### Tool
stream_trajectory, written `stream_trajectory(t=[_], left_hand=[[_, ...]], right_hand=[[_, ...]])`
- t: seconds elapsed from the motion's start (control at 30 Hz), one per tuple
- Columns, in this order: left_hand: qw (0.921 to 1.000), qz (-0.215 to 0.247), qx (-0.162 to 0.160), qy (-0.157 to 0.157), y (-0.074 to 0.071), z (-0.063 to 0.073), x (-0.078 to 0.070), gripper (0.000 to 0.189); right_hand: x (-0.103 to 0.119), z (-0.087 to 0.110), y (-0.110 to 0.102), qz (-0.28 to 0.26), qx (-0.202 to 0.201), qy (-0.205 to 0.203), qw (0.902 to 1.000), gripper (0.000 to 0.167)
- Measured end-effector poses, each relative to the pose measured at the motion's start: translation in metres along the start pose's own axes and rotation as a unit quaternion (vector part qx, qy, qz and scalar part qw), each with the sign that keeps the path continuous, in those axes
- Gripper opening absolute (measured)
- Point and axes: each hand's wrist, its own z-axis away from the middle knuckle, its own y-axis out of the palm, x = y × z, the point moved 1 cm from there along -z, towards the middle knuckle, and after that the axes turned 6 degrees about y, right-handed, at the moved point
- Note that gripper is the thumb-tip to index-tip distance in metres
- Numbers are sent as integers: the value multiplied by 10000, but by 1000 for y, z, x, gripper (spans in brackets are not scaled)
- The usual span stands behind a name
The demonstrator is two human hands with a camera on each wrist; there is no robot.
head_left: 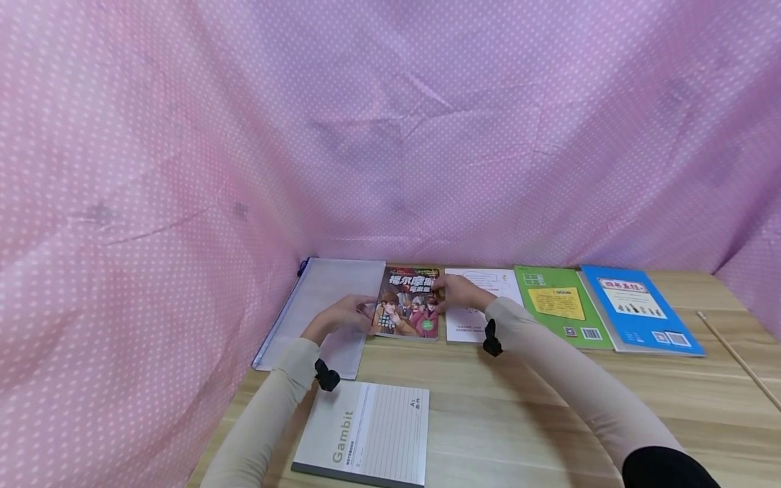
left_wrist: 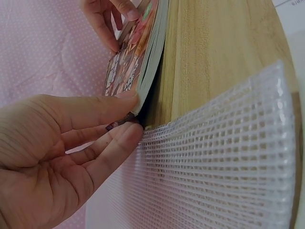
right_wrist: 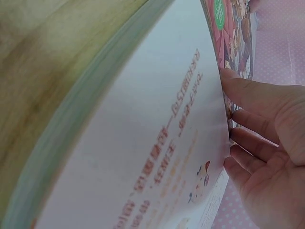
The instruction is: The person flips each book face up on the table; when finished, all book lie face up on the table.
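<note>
A book with a dark, colourful cartoon cover (head_left: 405, 308) lies face up in the row, between a white mesh zip pouch (head_left: 326, 288) and a white book (head_left: 466, 332). My left hand (head_left: 343, 315) grips its left edge. In the left wrist view the thumb (left_wrist: 95, 109) presses on the cover with the fingers beneath, and that edge stands a little off the table. On its right edge is my right hand (head_left: 465, 295), holding it with the thumb (right_wrist: 248, 90) on the cover and the other fingers along the side, close to the white book.
Further right lie a green book (head_left: 558, 325) and a blue book (head_left: 641, 325). A Gambit notebook (head_left: 390, 434) is near the front, below the pouch. A thin wooden stick (head_left: 741, 362) lies at the far right. Pink dotted cloth (head_left: 415, 169) hangs behind the wooden table (head_left: 525, 420).
</note>
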Motion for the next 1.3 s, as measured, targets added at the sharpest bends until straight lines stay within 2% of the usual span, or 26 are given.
stream_trajectory(t=[0.13, 0.3, 0.47, 0.73, 1.3], left_hand=[[9999, -127, -43, 8, 1, 1, -5, 84], [9997, -229, -105, 40, 3, 0, -4, 85], [9996, -214, -179, -6, 4, -1, -2, 86], [9987, -380, -326, -91, 7, -2, -2, 83], [9976, -561, -396, -133, 8, -3, -7, 77]], right_hand=[[-3, 2, -1, -99, -58, -116, 9999, 58], [-7, 1, -1, -482, 11, 62, 9988, 58], [-9, 1, -1, -621, 47, 153, 9979, 58], [-8, 3, -1, -646, 71, 201, 9977, 58], [-7, 2, 0, -542, 27, 253, 9982, 58]])
